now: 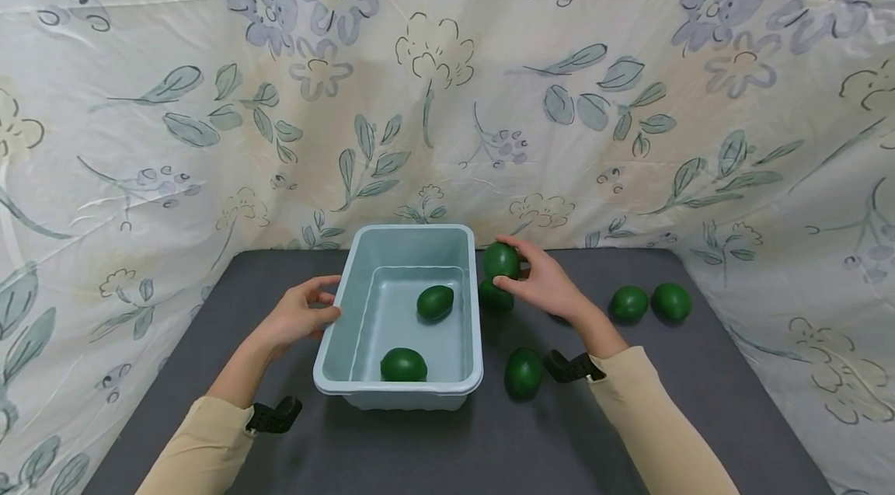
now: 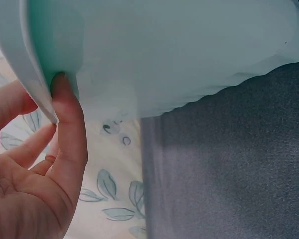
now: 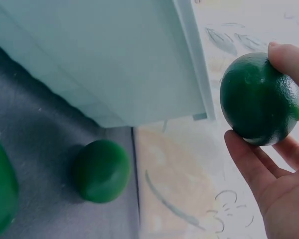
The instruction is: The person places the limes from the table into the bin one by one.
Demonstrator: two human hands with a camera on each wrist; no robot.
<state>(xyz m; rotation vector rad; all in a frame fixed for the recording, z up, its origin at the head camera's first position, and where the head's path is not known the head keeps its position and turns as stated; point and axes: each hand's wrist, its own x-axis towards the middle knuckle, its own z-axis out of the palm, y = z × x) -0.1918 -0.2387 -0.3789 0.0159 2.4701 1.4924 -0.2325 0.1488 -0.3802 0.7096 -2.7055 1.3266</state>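
A pale blue plastic tub [image 1: 398, 386] stands on the dark table with two glossy dark green fruits, one near its front wall [image 1: 403, 365] and one farther back [image 1: 435, 303]. My left hand [image 1: 297, 316] holds the tub's left rim, its thumb and fingers at the edge in the left wrist view. On the other side, my right hand [image 1: 541, 281] grips a green fruit [image 3: 259, 99] between thumb and fingers, raised just right of the tub. Another green fruit [image 1: 496, 298] lies below the held one, partly hidden by it.
Right of the tub's front corner lies a green fruit [image 1: 523, 373]. Two more, one [image 1: 628, 303] beside the other [image 1: 672, 301], sit at the right. A dark shape shows partly under the right wrist. Floral cloth [image 1: 433, 130] hangs behind the table [image 1: 391, 456].
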